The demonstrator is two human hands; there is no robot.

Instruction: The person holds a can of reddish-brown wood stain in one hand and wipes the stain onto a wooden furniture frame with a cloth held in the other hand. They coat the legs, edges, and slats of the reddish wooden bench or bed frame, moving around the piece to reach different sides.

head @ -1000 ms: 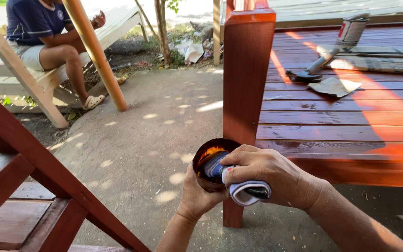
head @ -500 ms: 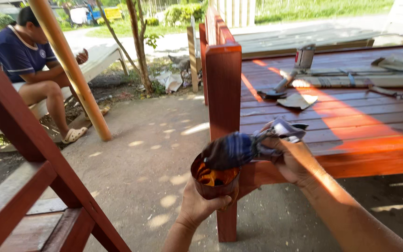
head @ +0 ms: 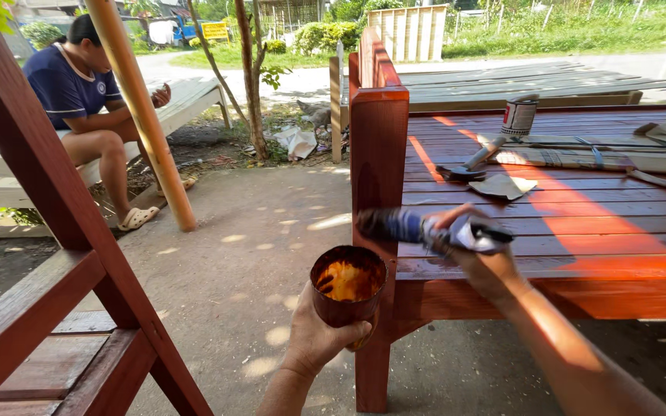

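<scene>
My left hand [head: 319, 337] grips a small brown cup [head: 348, 286] holding orange-brown stain, low in the middle of the view. My right hand [head: 478, 254] holds a cloth-wrapped brush [head: 414, 226], its dark blurred tip pressed sideways against the red-brown wooden post [head: 378, 154] of a slatted wooden platform [head: 580, 231]. The cup sits just below the brush, in front of the post.
On the platform lie a tin can [head: 519, 115], a brush [head: 464, 169], a scrap of paper [head: 506, 186] and folded newspaper [head: 603, 158]. A red-brown wooden frame [head: 55, 254] stands at left. A person [head: 86, 115] sits on a bench behind a slanted pole [head: 144, 115].
My right hand lifted the wrapped brush out of the cup and carried it up to the post. The view swung so the post and platform sit more central.
</scene>
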